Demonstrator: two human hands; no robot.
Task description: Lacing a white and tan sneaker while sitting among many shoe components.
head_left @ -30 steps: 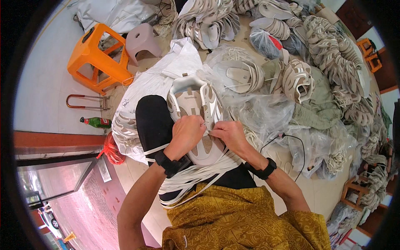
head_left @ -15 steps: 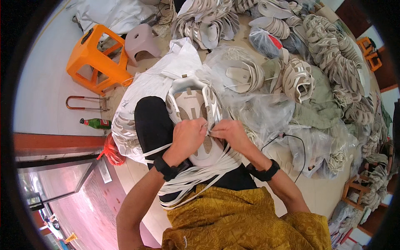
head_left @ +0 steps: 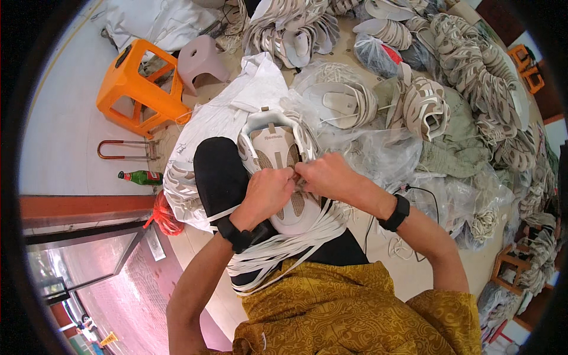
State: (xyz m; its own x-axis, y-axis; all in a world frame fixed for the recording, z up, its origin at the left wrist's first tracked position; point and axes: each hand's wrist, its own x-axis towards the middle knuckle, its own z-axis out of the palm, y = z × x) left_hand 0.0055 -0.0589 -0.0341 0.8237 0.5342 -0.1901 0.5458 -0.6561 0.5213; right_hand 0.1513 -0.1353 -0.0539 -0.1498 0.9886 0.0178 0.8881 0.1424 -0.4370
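Note:
On my lap lies a beige and white shoe upper, its padded collar pointing away from me and its toe towards me. My left hand is closed over the upper's left lacing edge, fingers curled in. Against the opposite edge, my right hand is pinched, its fingertips nearly meeting the left ones. Whatever the right fingertips hold is hidden. A thick bundle of white shoelaces drapes across my thighs, just below the toe.
Stacked shoe uppers line the far right. Nearer are one laced upper and plastic bags. At left stand an orange stool and a small grey stool, with a green bottle and a red bag.
My right hand has shifted slightly up and turned inward, with its elbow swung outward to the right. The left hand stays nearly in place. The view has shifted slightly.

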